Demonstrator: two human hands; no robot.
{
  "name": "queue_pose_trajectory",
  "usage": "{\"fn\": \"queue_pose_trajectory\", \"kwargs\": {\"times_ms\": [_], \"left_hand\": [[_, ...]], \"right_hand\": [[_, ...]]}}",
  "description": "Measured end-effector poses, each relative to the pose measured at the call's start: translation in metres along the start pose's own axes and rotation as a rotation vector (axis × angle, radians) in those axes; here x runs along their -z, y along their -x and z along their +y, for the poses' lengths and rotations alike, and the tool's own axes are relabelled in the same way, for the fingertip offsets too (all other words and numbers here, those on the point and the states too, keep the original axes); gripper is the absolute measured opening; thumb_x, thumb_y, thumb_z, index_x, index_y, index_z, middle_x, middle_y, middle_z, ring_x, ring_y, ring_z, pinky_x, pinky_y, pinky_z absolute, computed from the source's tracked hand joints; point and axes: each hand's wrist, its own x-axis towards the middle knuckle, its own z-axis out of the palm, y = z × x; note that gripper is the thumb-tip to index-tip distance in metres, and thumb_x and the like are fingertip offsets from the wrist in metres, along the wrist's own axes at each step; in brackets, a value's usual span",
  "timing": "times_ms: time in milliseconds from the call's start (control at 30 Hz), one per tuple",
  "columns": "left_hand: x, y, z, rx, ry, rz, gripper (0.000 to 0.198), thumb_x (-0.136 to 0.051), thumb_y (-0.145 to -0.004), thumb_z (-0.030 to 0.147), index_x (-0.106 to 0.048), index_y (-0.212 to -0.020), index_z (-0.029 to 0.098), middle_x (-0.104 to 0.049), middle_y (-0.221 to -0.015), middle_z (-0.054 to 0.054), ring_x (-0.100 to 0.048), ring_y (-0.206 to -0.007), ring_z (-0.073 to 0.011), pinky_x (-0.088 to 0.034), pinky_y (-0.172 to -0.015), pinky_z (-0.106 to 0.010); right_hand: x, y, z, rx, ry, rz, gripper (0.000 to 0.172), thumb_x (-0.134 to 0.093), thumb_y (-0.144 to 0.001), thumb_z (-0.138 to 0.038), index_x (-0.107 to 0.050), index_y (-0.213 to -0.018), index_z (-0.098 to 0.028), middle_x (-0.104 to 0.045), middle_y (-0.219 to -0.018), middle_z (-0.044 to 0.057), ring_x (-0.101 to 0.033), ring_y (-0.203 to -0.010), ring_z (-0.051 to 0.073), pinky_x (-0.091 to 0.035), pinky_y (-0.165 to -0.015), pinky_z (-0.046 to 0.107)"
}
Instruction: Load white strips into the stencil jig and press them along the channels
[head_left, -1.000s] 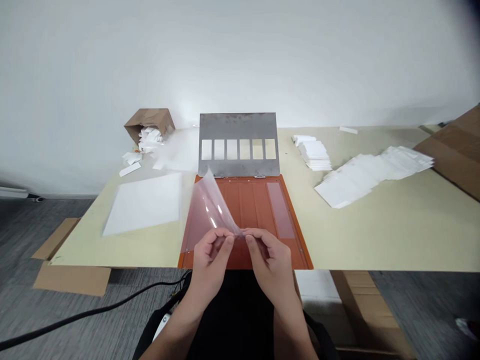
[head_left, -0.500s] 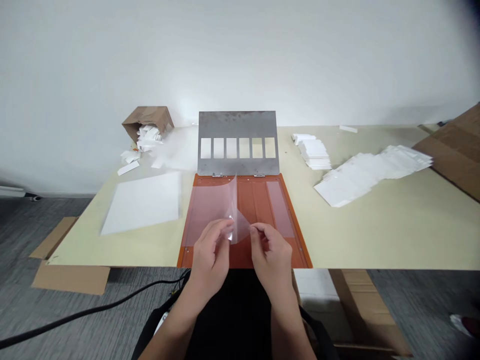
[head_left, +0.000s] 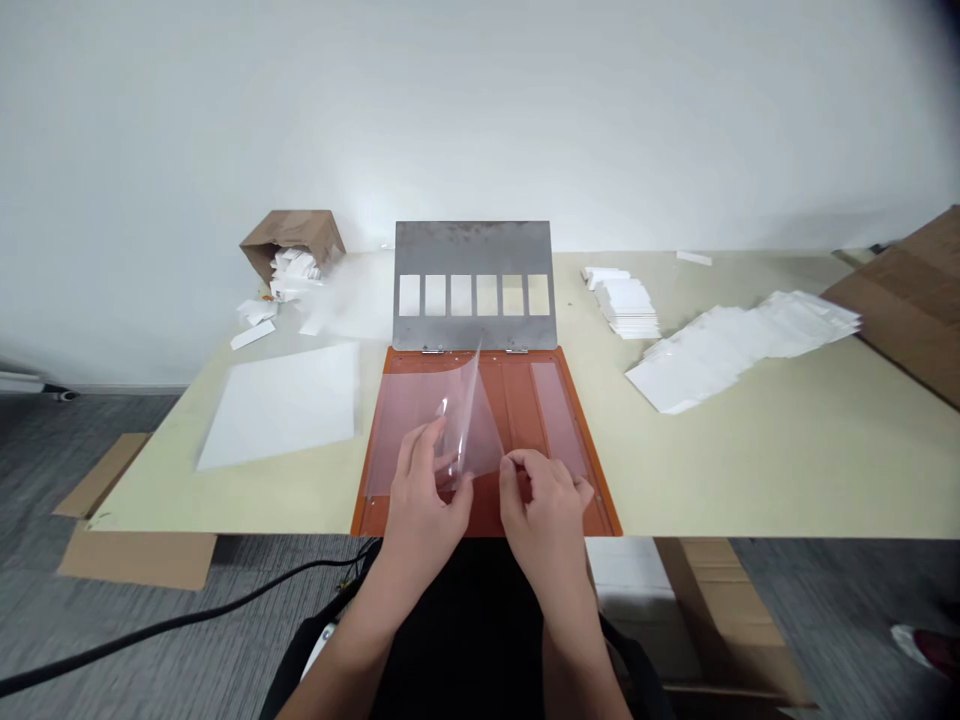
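Note:
A clear plastic film (head_left: 412, 420) lies over the left part of an orange hinged board (head_left: 517, 400). Its right part curls upward in a fold. My right hand (head_left: 546, 505) pinches the film's near right corner between thumb and fingertips. Beside the fold, my left hand (head_left: 424, 510) has thumb and fingers apart, the fingers against or just behind the film; exact contact is hard to see. Behind the board stands a grey metal plate (head_left: 472, 245) with a row of several rectangular openings, raised on two hinges. A narrow film strip (head_left: 559, 415) lies along the board's right side.
Left on the table (head_left: 750, 470) lies a stack of white sheets (head_left: 285, 405). An opened cardboard box (head_left: 322, 235) spills white scraps. To the right are a small stack of white cards (head_left: 626, 305), a fanned row of white sheets (head_left: 697, 355) and a large carton (head_left: 907, 300).
My left hand's fingers and thumb have spread from a closer grip on the fold. The film's fold has lifted and widened. My right hand keeps its pinch at the corner.

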Motion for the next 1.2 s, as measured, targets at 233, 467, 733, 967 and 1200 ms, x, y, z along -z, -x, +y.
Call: {"fn": "queue_pose_trajectory", "kwargs": {"times_ms": [233, 467, 733, 967, 1200], "left_hand": [[0.001, -0.002, 0.002, 0.015, -0.024, 0.038, 0.055, -0.058, -0.081, 0.013, -0.045, -0.133, 0.022, -0.049, -0.131, -0.012, -0.062, -0.114, -0.0223, -0.064, -0.080, -0.032], [0.003, -0.003, 0.002, 0.090, 0.028, 0.033, 0.058, -0.061, -0.080, 0.015, -0.044, -0.134, 0.023, -0.045, -0.133, -0.013, -0.066, -0.098, -0.0182, -0.062, -0.067, -0.026], [0.002, -0.005, 0.002, 0.204, 0.126, 0.078, 0.066, -0.069, -0.074, 0.019, -0.043, -0.135, 0.023, -0.044, -0.131, -0.013, -0.067, -0.090, -0.0180, -0.063, -0.066, -0.029], [-0.008, -0.007, 0.007, 0.298, 0.176, 0.104, 0.068, -0.070, -0.074, 0.021, -0.041, -0.135, 0.023, -0.044, -0.133, -0.012, -0.069, -0.084, -0.0147, -0.063, -0.072, -0.033], [-0.018, -0.010, 0.010, 0.233, 0.134, 0.076, 0.063, -0.069, -0.074, 0.020, -0.044, -0.132, 0.021, -0.045, -0.129, -0.012, -0.064, -0.104, -0.0205, -0.063, -0.078, -0.034]], "right_hand": [[0.000, 0.000, -0.001, -0.047, 0.044, -0.041, 0.019, -0.048, -0.095, -0.025, -0.062, -0.085, -0.021, -0.072, -0.087, 0.000, -0.056, -0.082, 0.019, -0.021, -0.077, 0.035], [0.004, -0.002, 0.004, -0.059, 0.102, 0.023, 0.020, -0.046, -0.094, -0.026, -0.063, -0.084, -0.021, -0.071, -0.093, 0.003, -0.053, -0.087, 0.020, -0.019, -0.077, 0.036], [0.007, 0.003, 0.010, -0.052, 0.160, 0.047, 0.019, -0.047, -0.095, -0.026, -0.064, -0.088, -0.021, -0.070, -0.102, 0.006, -0.053, -0.097, 0.024, -0.021, -0.077, 0.037], [0.014, 0.008, 0.017, -0.104, 0.222, 0.052, 0.017, -0.049, -0.093, -0.026, -0.064, -0.086, -0.021, -0.068, -0.101, 0.005, -0.052, -0.096, 0.025, -0.022, -0.076, 0.037], [0.020, 0.019, 0.024, -0.150, 0.362, 0.114, 0.017, -0.052, -0.089, -0.029, -0.065, -0.081, -0.022, -0.067, -0.105, 0.007, -0.048, -0.094, 0.028, -0.022, -0.078, 0.041]]}}
